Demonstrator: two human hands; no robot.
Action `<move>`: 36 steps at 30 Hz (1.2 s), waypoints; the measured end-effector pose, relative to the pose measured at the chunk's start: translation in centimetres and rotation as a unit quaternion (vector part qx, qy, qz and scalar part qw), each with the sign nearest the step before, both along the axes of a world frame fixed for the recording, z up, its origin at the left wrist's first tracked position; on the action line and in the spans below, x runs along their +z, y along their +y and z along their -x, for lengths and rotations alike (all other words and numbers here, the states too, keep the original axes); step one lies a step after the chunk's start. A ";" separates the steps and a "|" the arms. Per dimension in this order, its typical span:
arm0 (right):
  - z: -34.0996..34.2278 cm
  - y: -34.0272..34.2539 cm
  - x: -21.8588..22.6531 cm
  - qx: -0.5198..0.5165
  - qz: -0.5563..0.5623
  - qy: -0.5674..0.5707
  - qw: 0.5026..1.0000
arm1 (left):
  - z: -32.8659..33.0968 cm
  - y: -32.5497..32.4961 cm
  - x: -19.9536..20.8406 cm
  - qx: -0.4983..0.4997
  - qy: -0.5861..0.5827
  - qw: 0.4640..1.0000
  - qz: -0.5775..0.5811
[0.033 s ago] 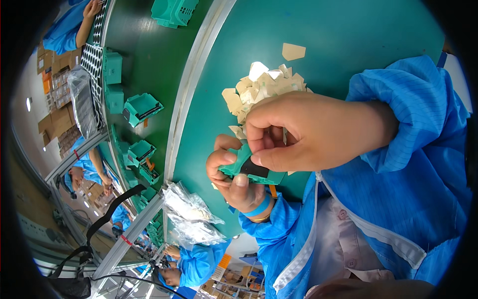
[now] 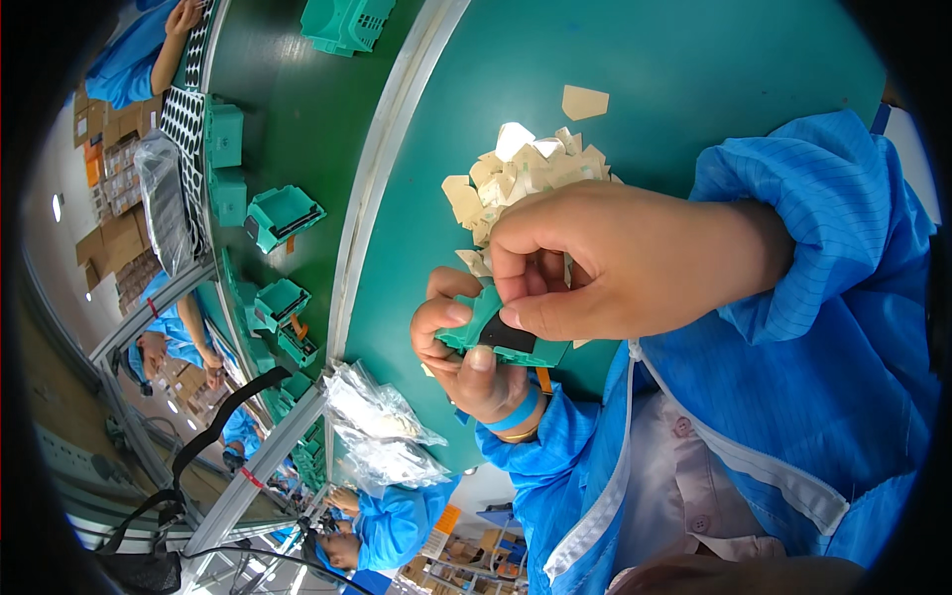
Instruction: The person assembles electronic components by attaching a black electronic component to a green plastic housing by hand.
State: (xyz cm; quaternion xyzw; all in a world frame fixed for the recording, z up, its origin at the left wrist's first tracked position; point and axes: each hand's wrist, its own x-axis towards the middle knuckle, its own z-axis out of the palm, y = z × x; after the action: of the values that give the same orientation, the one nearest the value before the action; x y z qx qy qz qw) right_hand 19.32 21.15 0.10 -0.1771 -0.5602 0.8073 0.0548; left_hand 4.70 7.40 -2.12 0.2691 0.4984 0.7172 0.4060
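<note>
My left hand is closed around a small green plastic housing, its fingers along the left side and its thumb on the near edge. A flat black patch covers part of the housing's upper face. Over it, my right hand is pinched, with the thumb tip against the patch's far edge. Whatever lies between those fingertips is hidden. From under the housing an orange strip sticks out near my left wrist. Just beyond my hands is a heap of cream-coloured paper pieces.
One loose paper piece lies past the heap. A metal rail divides my green table from a dark green belt carrying several green housings. Clear plastic bags lie at the table's left edge. Co-workers in blue sleeves work nearby.
</note>
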 end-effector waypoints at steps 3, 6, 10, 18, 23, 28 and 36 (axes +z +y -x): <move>0.0 0.0 -0.1 -0.010 -0.027 0.011 1.000 | 0.6 -0.5 -0.4 -0.011 -0.004 1.000 -0.001; 0.0 0.0 -0.1 -0.014 -0.037 0.012 0.999 | 1.3 -0.9 -0.7 -0.022 -0.004 1.000 0.001; -0.1 0.1 -0.1 -0.004 0.000 -0.005 1.000 | 1.4 -0.8 -0.9 -0.029 0.008 1.000 -0.005; -0.2 0.0 -0.2 -0.005 -0.015 -0.005 1.000 | 1.1 -0.9 -0.9 -0.024 0.004 1.000 -0.004; 0.0 0.0 -0.1 -0.001 -0.019 -0.002 1.000 | 0.1 -0.1 0.1 -0.001 0.018 1.000 0.000; -0.1 0.1 -0.4 -0.008 -0.027 -0.003 1.000 | 0.1 0.1 -0.2 -0.010 0.012 1.000 0.002; -0.2 0.0 -0.4 -0.023 -0.064 0.011 0.998 | 1.3 -0.9 -0.9 -0.032 0.008 0.999 -0.007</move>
State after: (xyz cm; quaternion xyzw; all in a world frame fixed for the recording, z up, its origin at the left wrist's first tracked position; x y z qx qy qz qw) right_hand 19.47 21.10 -0.29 -0.1770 -0.6057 0.7704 0.0913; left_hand 3.44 6.47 -3.00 0.2934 0.4872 0.7053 0.4232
